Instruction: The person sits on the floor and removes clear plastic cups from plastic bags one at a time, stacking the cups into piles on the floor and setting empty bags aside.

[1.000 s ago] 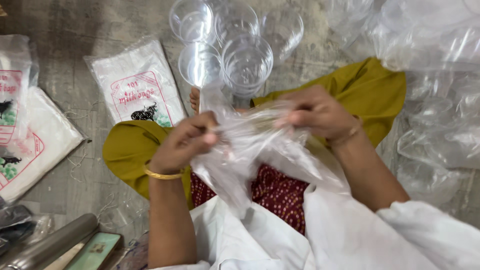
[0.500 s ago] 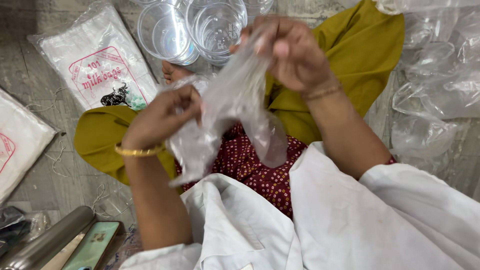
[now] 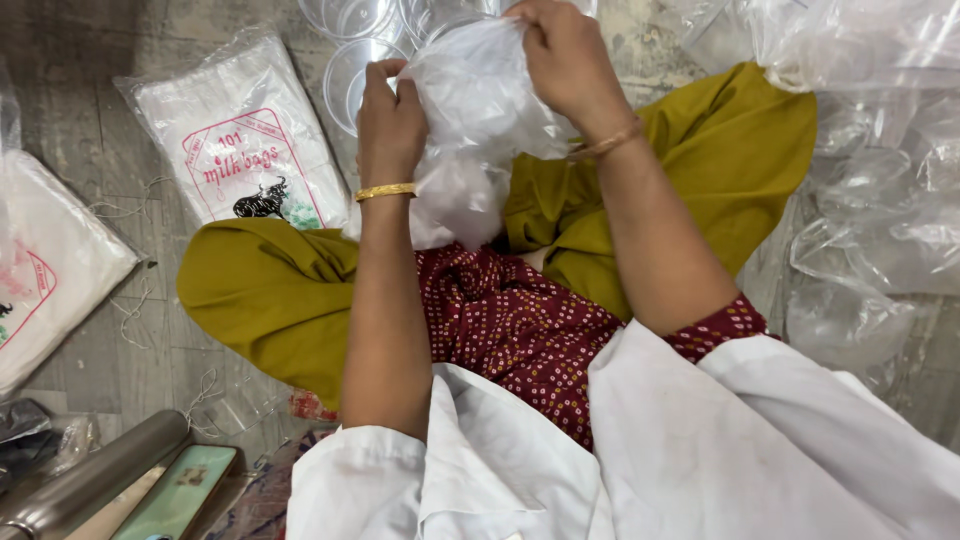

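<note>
Crumpled clear plastic bag (image 3: 478, 120), translucent and bunched, gripped by left hand (image 3: 390, 120) and right hand (image 3: 565, 60)

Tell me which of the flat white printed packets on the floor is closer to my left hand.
The printed packet with the red frame and black animal figure, lying just beyond the left hand. The other packet lies at the far left edge.

Left hand (image 3: 392, 120) and right hand (image 3: 565, 60) grip thin clear plastic bag (image 3: 475, 120) above lap. Clear plastic cups (image 3: 350, 70) on floor just beyond. Printed bag pack (image 3: 240, 140) at floor's left.
</note>
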The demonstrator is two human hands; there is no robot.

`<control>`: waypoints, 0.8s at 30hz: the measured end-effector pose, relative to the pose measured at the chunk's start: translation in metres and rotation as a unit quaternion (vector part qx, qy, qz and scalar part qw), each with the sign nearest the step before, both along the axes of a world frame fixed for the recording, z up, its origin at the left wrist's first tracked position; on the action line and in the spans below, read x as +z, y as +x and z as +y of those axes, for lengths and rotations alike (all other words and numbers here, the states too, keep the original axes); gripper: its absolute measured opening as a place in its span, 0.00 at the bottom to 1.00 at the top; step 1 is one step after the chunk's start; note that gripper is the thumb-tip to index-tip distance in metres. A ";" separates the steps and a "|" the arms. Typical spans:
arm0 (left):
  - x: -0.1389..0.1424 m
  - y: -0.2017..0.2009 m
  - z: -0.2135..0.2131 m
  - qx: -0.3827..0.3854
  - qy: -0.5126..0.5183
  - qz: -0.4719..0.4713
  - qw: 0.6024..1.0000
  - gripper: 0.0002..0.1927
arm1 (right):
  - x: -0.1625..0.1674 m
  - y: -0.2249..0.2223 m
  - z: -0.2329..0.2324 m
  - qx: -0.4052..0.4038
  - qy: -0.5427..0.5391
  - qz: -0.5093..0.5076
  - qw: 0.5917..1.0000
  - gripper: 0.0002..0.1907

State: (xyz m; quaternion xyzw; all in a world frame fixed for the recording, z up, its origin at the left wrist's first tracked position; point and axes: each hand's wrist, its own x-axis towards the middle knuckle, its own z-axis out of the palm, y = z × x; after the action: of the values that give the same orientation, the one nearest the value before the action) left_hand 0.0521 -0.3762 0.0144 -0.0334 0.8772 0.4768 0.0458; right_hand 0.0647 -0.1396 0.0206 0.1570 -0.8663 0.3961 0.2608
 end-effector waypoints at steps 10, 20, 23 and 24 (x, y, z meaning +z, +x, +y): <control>0.007 0.011 -0.006 -0.033 0.377 -0.050 0.924 0.16 | -0.008 0.018 0.001 -0.053 -0.412 -0.319 0.852 0.06; 0.009 0.019 -0.006 -0.007 0.090 0.000 0.996 0.15 | -0.058 0.028 -0.007 -0.010 -0.413 -0.328 0.849 0.12; 0.037 0.021 0.002 -0.067 0.288 0.042 0.954 0.11 | -0.026 0.041 0.001 0.182 -0.528 -0.306 0.771 0.19; 0.047 0.021 0.004 -0.102 0.336 0.040 0.935 0.10 | -0.012 0.048 0.001 0.259 -0.541 -0.289 0.746 0.25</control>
State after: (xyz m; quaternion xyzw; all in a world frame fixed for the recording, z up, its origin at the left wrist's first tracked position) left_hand 0.0732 -0.3723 0.0610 0.0928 0.6657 0.7373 0.0682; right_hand 0.1126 -0.1382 0.0081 0.0858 -0.4670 0.8770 -0.0737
